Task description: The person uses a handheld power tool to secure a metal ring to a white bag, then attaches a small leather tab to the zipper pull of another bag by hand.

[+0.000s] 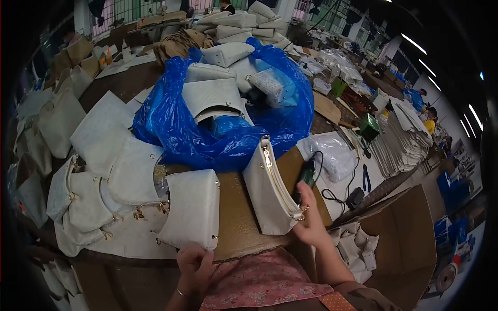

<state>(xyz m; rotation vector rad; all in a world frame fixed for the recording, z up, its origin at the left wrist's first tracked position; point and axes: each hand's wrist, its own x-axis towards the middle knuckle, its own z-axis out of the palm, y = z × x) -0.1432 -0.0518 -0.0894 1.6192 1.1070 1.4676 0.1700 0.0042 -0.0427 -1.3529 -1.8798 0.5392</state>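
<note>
A white handbag with a gold zip (254, 192) stands on the table in front of me, its zipped opening turned to the right. My right hand (311, 223) is at its lower right end, by the gold ring fitting, with fingers stretched out and the thumb partly hidden. To the left, a second white handbag (191, 207) lies with its near edge at the table's front. My left hand (193, 267) is curled closed at that bag's lower corner; its fingertips are partly hidden.
A blue plastic bag (171, 135) holding several white bags sits behind. More white bags (132, 173) are piled to the left. On the right are a dark green corded tool (307, 173), blue-handled pliers (366, 178), clear plastic (332, 155) and an open cardboard box (402, 228).
</note>
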